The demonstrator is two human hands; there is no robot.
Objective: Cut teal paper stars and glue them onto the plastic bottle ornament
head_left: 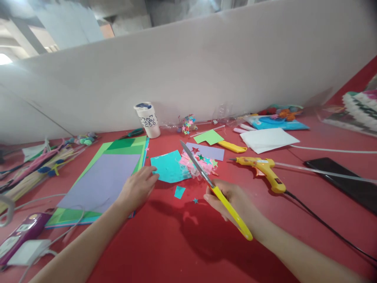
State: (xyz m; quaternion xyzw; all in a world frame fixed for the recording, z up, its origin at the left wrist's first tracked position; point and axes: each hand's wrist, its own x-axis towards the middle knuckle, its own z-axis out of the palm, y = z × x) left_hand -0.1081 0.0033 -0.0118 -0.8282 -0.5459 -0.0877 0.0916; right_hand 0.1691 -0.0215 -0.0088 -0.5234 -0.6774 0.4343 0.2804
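Note:
My right hand (232,198) grips a pair of scissors (229,206) with yellow handles. Their metal blades point up and to the left, over the small craft pieces. My left hand (140,184) has its fingers apart at the left edge of a turquoise paper piece (167,167); whether they touch it I cannot tell. A small turquoise scrap (179,192) and a blue star (195,201) lie in front of it. Behind the blades is a pink piece with colored stars (203,163), partly on a lilac paper strip (216,152).
Stacked colored sheets (103,177) lie at left beside a purple power strip (25,232). A white tumbler (149,120) stands at the back. Right of the scissors are a yellow glue gun (262,169), a yellow cutter (232,147), white paper (269,139) and a black phone (341,179).

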